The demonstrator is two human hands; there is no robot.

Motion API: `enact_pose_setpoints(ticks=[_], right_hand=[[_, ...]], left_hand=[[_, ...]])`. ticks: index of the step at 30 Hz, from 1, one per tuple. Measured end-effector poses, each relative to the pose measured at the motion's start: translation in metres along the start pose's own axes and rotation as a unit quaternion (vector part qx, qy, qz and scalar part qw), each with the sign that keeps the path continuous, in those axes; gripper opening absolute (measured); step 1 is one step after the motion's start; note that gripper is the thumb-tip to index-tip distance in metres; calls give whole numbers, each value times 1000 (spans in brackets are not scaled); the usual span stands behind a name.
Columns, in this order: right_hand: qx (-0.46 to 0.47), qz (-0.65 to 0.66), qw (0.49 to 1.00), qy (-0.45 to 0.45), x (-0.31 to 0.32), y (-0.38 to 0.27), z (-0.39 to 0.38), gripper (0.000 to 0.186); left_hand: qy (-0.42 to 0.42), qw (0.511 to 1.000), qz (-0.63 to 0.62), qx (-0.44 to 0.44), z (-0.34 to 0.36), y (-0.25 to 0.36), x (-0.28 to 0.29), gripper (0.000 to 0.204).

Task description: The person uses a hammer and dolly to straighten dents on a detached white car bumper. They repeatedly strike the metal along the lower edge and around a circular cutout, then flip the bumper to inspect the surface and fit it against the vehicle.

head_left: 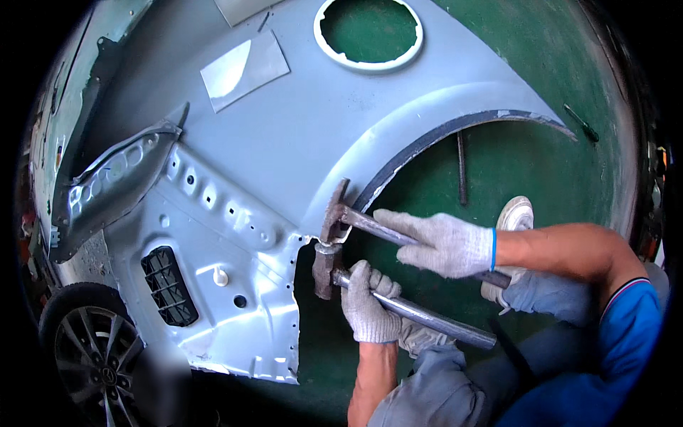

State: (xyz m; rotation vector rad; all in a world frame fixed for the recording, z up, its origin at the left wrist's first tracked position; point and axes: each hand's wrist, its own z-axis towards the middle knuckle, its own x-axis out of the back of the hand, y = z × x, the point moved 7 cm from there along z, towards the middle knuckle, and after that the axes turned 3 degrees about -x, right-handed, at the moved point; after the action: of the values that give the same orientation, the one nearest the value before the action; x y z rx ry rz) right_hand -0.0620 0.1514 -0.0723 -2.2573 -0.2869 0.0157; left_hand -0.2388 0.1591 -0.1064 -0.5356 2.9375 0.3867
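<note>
Green workshop floor (526, 171) spreads under a grey car body panel (299, 128), a rear quarter section with a curved wheel arch and a round filler opening (368, 32) near its top edge. Both gloved hands work at the panel's lower front corner of the arch. Right hand (445, 243), in a white knit glove, is clenched around the metal handle of the upper hammer (340, 213), whose head presses against the arch edge of the panel. Left hand (366, 302), also gloved, grips the handle of the lower hammer (326, 269) just behind its head; that head sits directly below the upper one, touching the same panel edge. Both handles run away from the panel toward the person's knees. A thin dark rod (462, 167) lies on the floor inside the arch opening of the panel. Left of the panel's lower flange stands a car wheel (89, 341) with an alloy rim. A white shoe (514, 213) rests on the floor just beyond the right wrist
</note>
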Motion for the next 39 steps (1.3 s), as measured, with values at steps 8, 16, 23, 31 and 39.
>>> enact_pose_setpoints(ticks=[8, 16, 23, 31, 39], right_hand=[[-25, 25, 999, -7, 35, -17, 15, 71], [-23, 14, 998, -65, 11, -2, 13, 75], [10, -1, 1000, 10, 41, -11, 23, 73], [10, 10, 1000, -19, 3, 10, 5, 79], [-93, 71, 992, 39, 41, -9, 1, 77]], left_hand=[[-7, 997, -70, 28, 1, -1, -2, 15], [2, 997, -71, 31, -6, -2, -9, 16], [-30, 994, -93, 51, -10, 6, -8, 13], [-26, 991, -103, 85, -17, 8, -17, 12], [-81, 981, -151, 87, -10, 10, -11, 17]])
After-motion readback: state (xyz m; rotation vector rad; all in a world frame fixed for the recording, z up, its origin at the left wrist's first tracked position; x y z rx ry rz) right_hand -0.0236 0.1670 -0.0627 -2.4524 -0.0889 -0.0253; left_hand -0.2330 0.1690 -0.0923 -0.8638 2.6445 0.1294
